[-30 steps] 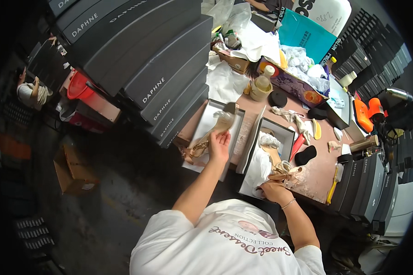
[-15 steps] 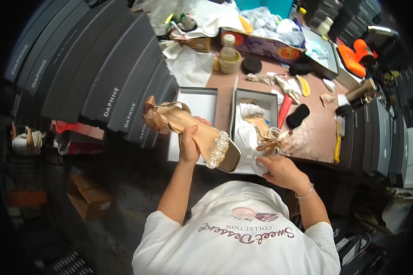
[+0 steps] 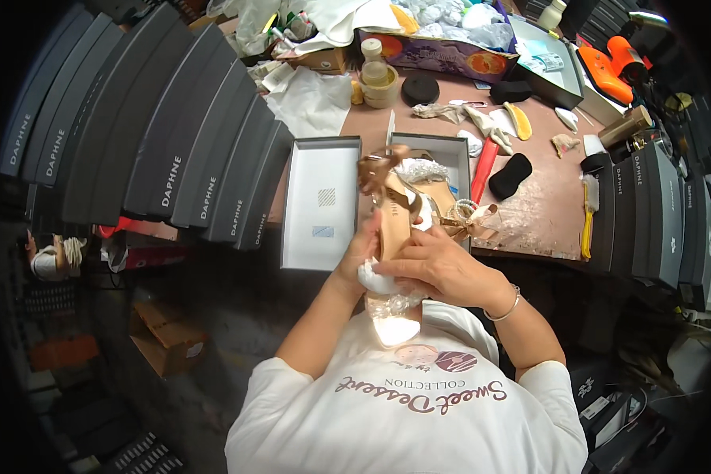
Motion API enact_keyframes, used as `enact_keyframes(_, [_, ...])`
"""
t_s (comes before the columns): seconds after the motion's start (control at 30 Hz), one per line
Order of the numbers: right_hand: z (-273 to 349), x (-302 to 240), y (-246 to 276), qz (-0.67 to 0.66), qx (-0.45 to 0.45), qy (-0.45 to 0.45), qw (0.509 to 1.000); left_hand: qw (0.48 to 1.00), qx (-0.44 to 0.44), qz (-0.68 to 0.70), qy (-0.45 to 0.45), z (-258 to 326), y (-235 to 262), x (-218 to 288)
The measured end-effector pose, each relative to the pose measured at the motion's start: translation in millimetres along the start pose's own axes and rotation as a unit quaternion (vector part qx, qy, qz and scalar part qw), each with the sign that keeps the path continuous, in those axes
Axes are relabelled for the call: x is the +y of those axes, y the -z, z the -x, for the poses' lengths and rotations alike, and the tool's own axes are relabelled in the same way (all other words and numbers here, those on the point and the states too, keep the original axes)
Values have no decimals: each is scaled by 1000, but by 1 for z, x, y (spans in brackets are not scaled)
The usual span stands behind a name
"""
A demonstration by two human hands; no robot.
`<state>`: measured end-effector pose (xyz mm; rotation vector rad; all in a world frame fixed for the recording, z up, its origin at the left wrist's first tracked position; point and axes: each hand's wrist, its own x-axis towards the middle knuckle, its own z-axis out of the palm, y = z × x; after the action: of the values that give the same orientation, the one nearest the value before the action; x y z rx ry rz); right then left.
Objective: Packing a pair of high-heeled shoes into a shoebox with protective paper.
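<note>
Clock centred on the held sandal (image 3: 396,241), mid-view. Ten: flat white-lined box half (image 3: 299,229). Nine: left hand (image 3: 361,246) wraps the sandal's side; a loose grip could drop it. Twelve: looped, satiny brown ribbon (image 3: 379,170). Centre: smooth tan insole (image 3: 400,215). Four: right hand (image 3: 454,268), fingers bent onto soft white wadding (image 3: 374,278); can't tell if pinching. Hard pressing might strain the clear strap (image 3: 395,303). One: beaded sandal (image 3: 442,188), boxed.

Two sandals (image 3: 396,233), one left hand (image 3: 360,254), one right hand (image 3: 442,267), one bracelet (image 3: 514,304), at least three black pads (image 3: 510,177), one yellow-handled tool (image 3: 588,221).
</note>
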<state>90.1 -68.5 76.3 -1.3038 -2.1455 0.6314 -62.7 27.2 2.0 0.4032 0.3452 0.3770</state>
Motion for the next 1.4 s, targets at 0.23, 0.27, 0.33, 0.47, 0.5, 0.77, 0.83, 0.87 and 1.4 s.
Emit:
enact_keyframes(0.23, [6,-14,-18,17,50,-54,997,998,12,40,57,6,-4,-14])
enact_keyframes(0.27, [7,-12,-19,-22,37,-62,997,998,9,25,59,7,-5,-14])
enact_keyframes(0.33, [8,-8,-17,-103,13,-74,992,998,6,-9,61,10,-5,-11])
enact_keyframes(0.47, [11,-5,-9,-119,-35,-12,992,997,4,-4,78,12,2,-18])
enact_keyframes(0.5, [8,-8,-12,-100,-31,-35,994,997,15,-17,73,12,2,-20])
enact_keyframes(0.77, [13,-14,-11,-138,-13,-20,990,995,-32,41,89,7,24,-4])
enact_keyframes(0.83, [14,-24,-14,-79,29,-9,996,992,-8,89,87,6,23,-1])
enact_keyframes(0.87, [12,-27,-19,-41,30,-12,999,996,32,40,74,7,17,-6])
enact_keyframes(1.4, [-5,-25,-48,-55,84,10,995,995,51,-81,40,10,9,2])
